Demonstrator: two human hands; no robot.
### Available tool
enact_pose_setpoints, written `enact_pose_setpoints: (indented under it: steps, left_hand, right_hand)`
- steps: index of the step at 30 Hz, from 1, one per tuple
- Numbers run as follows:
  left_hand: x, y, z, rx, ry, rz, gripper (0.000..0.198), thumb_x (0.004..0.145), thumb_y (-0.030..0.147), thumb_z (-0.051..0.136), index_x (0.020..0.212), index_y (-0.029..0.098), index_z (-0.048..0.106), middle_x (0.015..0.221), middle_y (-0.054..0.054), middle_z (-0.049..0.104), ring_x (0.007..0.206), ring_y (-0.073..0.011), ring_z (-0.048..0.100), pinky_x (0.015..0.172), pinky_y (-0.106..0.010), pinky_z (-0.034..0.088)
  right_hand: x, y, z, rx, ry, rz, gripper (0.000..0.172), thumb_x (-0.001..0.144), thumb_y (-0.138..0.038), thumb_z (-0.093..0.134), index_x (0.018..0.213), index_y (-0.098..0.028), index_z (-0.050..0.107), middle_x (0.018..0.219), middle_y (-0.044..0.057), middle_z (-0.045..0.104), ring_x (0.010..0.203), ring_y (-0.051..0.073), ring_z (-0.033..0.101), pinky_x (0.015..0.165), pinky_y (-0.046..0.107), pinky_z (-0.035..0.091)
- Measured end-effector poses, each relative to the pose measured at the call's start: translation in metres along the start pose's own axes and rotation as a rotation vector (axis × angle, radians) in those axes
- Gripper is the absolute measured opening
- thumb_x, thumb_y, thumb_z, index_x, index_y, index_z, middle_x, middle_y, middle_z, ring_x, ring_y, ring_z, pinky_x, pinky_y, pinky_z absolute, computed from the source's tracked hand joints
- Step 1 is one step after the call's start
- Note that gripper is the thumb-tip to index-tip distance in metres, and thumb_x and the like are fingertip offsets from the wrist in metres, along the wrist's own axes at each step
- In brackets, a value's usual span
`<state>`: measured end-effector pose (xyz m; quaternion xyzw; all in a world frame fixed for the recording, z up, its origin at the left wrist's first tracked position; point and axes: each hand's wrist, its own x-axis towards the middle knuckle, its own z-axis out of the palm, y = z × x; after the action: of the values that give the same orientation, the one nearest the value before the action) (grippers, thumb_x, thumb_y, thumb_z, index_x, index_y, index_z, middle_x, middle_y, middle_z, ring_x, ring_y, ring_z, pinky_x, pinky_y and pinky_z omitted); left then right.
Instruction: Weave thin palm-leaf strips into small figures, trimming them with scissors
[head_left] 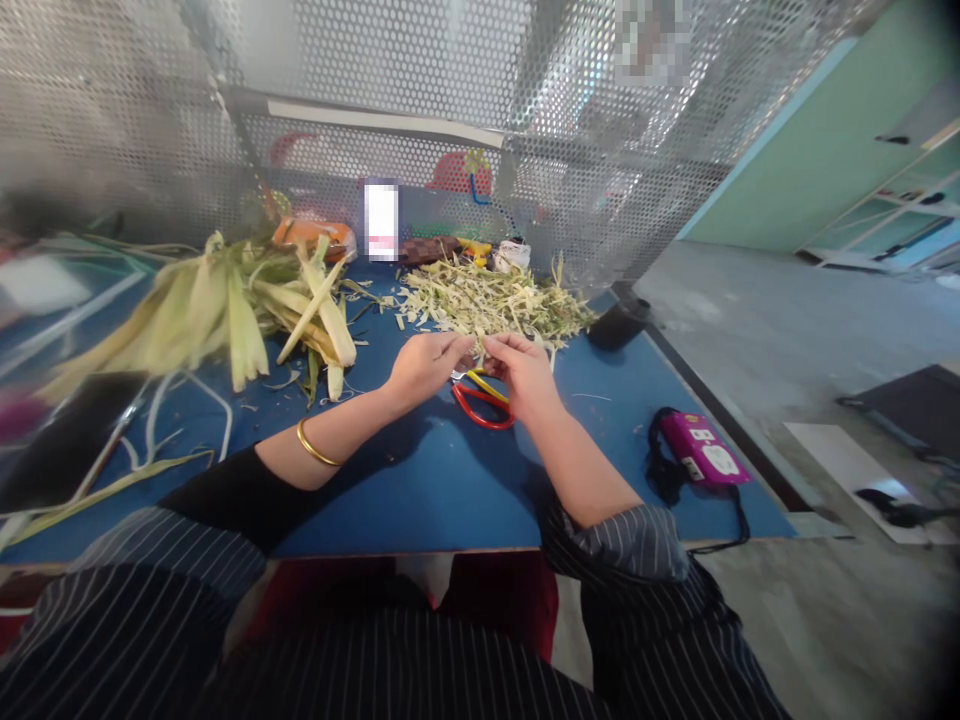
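Over the near edge of a heap of shredded corn husk, my left hand and my right hand come close together. Both have their fingertips pinched. Something small and pale shows between them, but I cannot tell whether it is a held bit of husk or part of the heap behind. Just below the hands lie scissors with red and yellow handles, partly covered by my right hand. Longer whole corn husks are piled to the left, blurred at their far end.
The blue table stands against a perforated metal screen. A black cup-like container and a purple box with a black cord are on the right. An orange packet and a white-screened device stand behind the husks.
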<state>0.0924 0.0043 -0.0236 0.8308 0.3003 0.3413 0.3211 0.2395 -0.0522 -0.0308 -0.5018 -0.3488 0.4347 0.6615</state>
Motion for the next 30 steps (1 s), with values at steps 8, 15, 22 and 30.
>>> enact_pose_setpoints:
  steps: [8,15,22,30]
  left_hand:
    - [0.0005,-0.0008,0.0013,0.086,0.019,0.032,0.026,0.083,0.036,0.051,0.07,0.017,0.063,0.06,0.001,0.061,0.054,-0.0101,0.05,0.053,-0.022,0.035]
    - [0.0025,-0.0025,-0.0009,0.011,-0.004,0.092,0.031,0.087,0.038,0.045,0.08,0.017,0.068,0.073,-0.001,0.068,0.066,-0.0125,0.059,0.063,-0.023,0.041]
    - [-0.0001,-0.0002,-0.0013,0.099,0.054,0.144,0.026,0.085,0.034,0.052,0.099,0.023,0.07,0.098,-0.004,0.071,0.087,-0.0177,0.064,0.077,-0.026,0.044]
    - [-0.0009,0.0017,-0.0053,0.083,0.033,0.188,0.024,0.087,0.03,0.049,0.095,0.02,0.069,0.089,-0.004,0.071,0.079,-0.0143,0.062,0.072,-0.024,0.043]
  right_hand:
    - [-0.0014,0.001,0.0014,-0.041,-0.029,-0.014,0.019,0.064,-0.035,0.072,0.064,-0.019,0.063,0.054,-0.004,0.055,0.05,0.007,0.05,0.052,0.022,0.04]
    - [-0.0003,-0.004,-0.0013,-0.057,-0.011,0.002,0.019,0.062,-0.035,0.073,0.066,-0.018,0.063,0.053,-0.004,0.054,0.049,0.007,0.05,0.05,0.022,0.041]
    - [-0.0016,-0.0054,-0.0014,-0.019,-0.013,0.022,0.018,0.063,-0.032,0.072,0.066,-0.018,0.061,0.053,-0.005,0.054,0.047,0.007,0.051,0.049,0.022,0.04]
    - [-0.0011,-0.0036,-0.0003,0.071,-0.08,0.079,0.018,0.062,-0.03,0.072,0.066,-0.018,0.06,0.053,-0.005,0.054,0.045,0.006,0.05,0.047,0.021,0.04]
